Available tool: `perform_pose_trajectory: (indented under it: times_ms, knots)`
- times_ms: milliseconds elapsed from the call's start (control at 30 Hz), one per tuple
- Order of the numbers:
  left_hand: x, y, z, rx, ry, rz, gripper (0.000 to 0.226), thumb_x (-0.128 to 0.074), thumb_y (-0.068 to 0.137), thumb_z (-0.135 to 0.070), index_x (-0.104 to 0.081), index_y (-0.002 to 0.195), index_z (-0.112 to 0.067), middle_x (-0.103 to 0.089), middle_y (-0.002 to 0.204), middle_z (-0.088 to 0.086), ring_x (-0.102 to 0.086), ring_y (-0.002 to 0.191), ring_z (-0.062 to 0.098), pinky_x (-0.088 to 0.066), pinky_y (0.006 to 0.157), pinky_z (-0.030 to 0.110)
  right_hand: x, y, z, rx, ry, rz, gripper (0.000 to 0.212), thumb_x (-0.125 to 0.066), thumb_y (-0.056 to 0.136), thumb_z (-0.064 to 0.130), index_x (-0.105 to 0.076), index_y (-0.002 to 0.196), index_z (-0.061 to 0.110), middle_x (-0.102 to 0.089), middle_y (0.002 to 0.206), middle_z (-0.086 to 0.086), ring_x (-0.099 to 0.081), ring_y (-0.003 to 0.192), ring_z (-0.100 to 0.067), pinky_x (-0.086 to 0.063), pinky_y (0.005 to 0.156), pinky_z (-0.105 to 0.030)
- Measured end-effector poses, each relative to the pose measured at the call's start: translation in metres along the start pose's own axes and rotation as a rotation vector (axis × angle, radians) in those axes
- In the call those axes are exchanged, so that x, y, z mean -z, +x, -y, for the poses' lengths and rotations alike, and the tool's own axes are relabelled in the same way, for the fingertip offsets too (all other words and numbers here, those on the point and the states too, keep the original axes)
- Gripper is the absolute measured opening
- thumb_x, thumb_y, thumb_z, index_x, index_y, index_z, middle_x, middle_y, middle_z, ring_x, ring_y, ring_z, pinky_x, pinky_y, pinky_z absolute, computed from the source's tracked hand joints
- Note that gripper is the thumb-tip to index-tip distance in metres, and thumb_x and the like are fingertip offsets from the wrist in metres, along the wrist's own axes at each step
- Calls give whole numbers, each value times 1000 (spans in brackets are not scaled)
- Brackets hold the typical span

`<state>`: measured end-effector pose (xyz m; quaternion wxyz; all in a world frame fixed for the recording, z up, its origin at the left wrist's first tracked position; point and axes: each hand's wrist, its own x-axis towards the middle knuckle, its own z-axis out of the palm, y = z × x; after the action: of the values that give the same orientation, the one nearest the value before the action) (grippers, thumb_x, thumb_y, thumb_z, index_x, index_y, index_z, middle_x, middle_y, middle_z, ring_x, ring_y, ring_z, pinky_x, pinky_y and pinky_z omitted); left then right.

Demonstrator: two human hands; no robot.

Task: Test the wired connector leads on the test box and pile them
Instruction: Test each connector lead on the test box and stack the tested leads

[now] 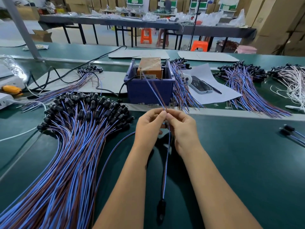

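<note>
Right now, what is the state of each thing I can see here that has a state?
Left hand: pinches the lead's wires.
Right hand: pinches the same wires.
Lead: held up, wire ends reaching to the test box, connector hanging low.
Test box: sits in the blue bin, top open.
Big pile: lies fanned on the table, left.
Phone: lies flat on paper, screen dark.
Pen: lies beside the phone.

Dark green surface point(239, 162), with a pale strip crossing it ahead of the hands. On it: large fan of blue-and-brown leads with black connectors point(71, 146) at left, blue test box point(148, 90) centre, more lead bundles point(244, 83) at right. White paper sheet point(214, 95) right of the box carries a phone point(200, 85) and pen point(212, 87); two loose connectors point(288, 129) lie at far right.
</note>
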<state>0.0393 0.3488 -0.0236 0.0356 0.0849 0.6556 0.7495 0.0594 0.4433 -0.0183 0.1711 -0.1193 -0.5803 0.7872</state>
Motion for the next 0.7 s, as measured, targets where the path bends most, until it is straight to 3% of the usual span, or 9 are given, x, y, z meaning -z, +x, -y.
perform_pose_trajectory:
  times_ms: [167, 300, 400, 500, 600, 700]
  knots:
    - [-4, 3, -1, -45, -104, -73, 13, -64, 93, -9, -73, 95, -18, -72, 78, -3, -64, 70, 6, -47, 57, 13, -10, 1, -7, 129, -124, -73, 9, -64, 90, 0, -69, 94, 7, -72, 87, -9, -66, 77, -12, -55, 70, -23]
    - [-2, 7, -1, -48, -163, -151, 9, -64, 94, -10, -69, 87, -13, -69, 78, 3, -64, 76, 16, -54, 64, 24, -13, 1, -11, 195, -242, -73, 16, -64, 90, 3, -66, 85, 18, -70, 84, -3, -65, 72, -6, -50, 61, -15]
    - [4, 8, 0, -59, -140, -247, 10, -58, 99, -17, -63, 90, -18, -67, 72, 0, -65, 67, 16, -58, 63, 29, -12, 3, -14, 199, -286, -105, 19, -62, 91, 4, -62, 85, 22, -70, 84, -5, -68, 80, -16, -55, 69, -27]
    - [9, 9, 2, -94, -74, -330, 10, -53, 101, -22, -58, 94, -21, -58, 53, -5, -54, 48, 9, -49, 48, 20, -6, 3, -15, 206, -376, -149, 15, -61, 93, 13, -59, 86, 26, -69, 68, 1, -65, 67, -15, -55, 71, -39]
    - [11, 11, 4, -87, -31, -371, 12, -51, 102, -24, -58, 93, -21, -47, 52, -9, -41, 47, 7, -38, 46, 23, -4, 2, -14, 229, -440, -176, 12, -59, 93, 18, -59, 86, 28, -64, 56, 5, -55, 51, -3, -47, 61, -32]
    - [14, 13, 5, -20, -49, -387, 17, -48, 100, -17, -63, 93, -20, -43, 61, -6, -34, 51, 9, -31, 50, 26, -4, 2, -13, 230, -485, -192, 11, -58, 93, 21, -58, 85, 29, -63, 54, 8, -57, 54, -4, -43, 61, -28]
